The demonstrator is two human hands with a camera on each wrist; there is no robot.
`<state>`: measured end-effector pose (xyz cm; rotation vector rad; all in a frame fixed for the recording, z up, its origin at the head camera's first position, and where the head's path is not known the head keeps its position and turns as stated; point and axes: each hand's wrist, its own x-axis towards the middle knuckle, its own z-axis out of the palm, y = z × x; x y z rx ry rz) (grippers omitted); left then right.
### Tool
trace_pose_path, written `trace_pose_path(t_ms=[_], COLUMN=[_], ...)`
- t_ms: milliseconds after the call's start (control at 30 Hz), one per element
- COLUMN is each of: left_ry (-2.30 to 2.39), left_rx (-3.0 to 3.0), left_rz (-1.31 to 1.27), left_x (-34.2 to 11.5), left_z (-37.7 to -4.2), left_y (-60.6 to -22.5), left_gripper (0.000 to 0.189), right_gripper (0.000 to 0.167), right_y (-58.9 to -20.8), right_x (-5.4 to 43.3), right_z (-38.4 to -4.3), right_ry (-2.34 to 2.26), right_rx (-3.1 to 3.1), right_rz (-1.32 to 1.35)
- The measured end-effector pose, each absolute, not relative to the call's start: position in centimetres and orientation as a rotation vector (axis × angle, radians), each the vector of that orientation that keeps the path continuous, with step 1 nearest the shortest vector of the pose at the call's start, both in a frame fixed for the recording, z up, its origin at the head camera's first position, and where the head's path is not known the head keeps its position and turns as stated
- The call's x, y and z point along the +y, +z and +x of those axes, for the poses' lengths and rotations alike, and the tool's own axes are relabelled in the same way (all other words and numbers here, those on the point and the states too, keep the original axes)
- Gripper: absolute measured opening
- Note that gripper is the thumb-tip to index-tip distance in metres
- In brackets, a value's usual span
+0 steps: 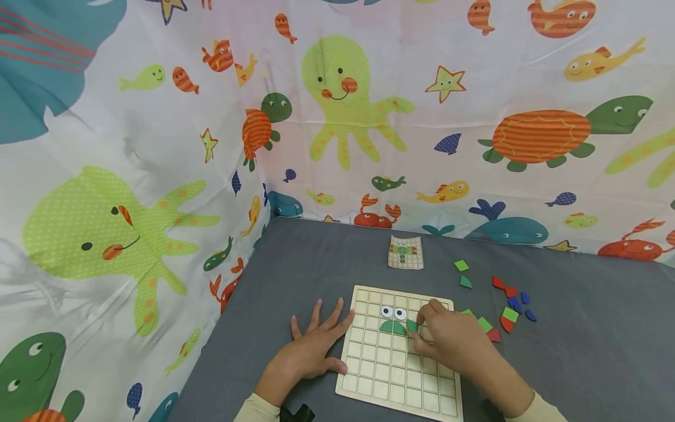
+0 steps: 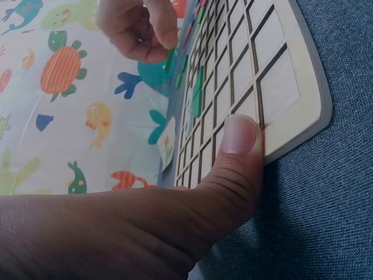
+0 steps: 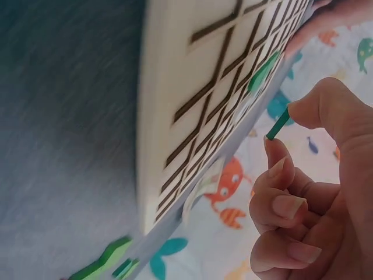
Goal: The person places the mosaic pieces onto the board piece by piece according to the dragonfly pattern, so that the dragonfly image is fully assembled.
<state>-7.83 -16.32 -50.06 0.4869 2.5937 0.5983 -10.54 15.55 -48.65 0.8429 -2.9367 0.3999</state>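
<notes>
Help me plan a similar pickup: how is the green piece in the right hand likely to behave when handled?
The green piece is probably stiff: it shows a straight edge, unbent in the right hand's pinch. It looks thin and small, so likely light. Being flat, it would probably slide rather than roll if pushed across the board.
</notes>
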Motion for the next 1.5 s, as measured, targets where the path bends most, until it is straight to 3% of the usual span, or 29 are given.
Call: trace_pose_path(t_ms=[567, 1500], left_ry=[0.61, 0.612], left_rx=[2.617, 2.622], left_rz=[0.49, 0.493], left_x=[-16.3, -16.3], left_z=[-7.8, -7.8], left_y=[-50.3, -50.5], left_gripper=[0.108, 0.108], right_gripper=[0.023, 0.022], right_y=[-49.7, -50.4], right_x=[11.2, 10.5], right_z=[-9.6, -9.4], right_ry=[0.265, 0.168], right_rx=[-2.825, -2.741], right_rz=[0.968, 0.998])
